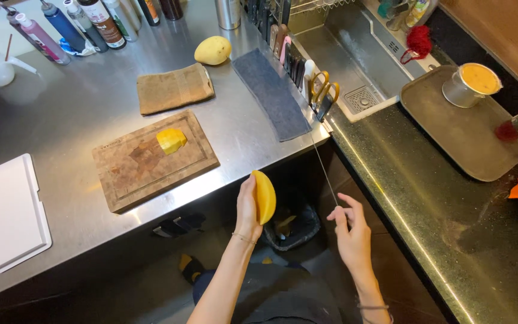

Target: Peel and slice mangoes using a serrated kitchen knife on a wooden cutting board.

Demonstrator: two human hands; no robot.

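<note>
My left hand [247,210] is shut on a yellow mango piece [265,196], held upright beyond the front edge of the steel counter [61,114]. My right hand [350,233] grips a knife [324,171] whose thin blade is seen edge-on and points away from me, toward the counter's corner. The two hands are apart, with the mango piece left of the blade. Another cut mango piece [171,140] lies on a wooden cutting board [133,174]. A whole mango [213,50] rests farther back on the counter.
A brown cloth [175,89] and a grey cloth [274,93] lie behind the board. Bottles [67,27] line the back left, a white board [4,216] lies left. Right are a sink [355,54], scissors [324,90] and a tray [469,144] bearing a metal cup [472,84]. A bin [292,227] stands below.
</note>
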